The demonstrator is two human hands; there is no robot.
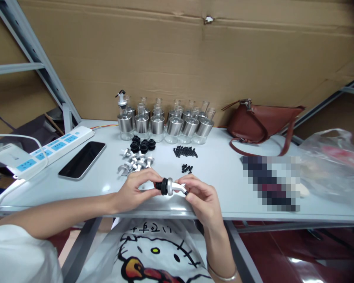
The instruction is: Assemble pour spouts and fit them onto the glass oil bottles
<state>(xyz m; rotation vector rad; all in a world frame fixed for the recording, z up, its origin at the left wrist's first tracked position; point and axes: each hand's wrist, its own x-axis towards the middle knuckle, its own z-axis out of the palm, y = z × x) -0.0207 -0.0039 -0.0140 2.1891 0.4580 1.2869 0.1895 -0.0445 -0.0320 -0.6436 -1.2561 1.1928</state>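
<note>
Between my hands, over the table's front edge, lies a bottle pourer [170,186] with a black ribbed stopper, a silver collar and a bent spout. My left hand [140,188] pinches the stopper end between thumb and fingers. At the spout's tip, the fingers of my right hand [203,198] close around a small black piece [186,192]. Just beyond my left hand are a heap of silver spouts [135,162] and a cluster of black stoppers [143,145]. Past my right hand lie small black caps [187,168] and a row of black levers [185,151].
Glass bottles with steel sleeves [157,125] stand in rows at the back; the leftmost carries a pourer [122,99]. A phone [82,160] and power strip [57,147] lie left. A brown bag [261,124] and clear plastic bag [333,165] sit right.
</note>
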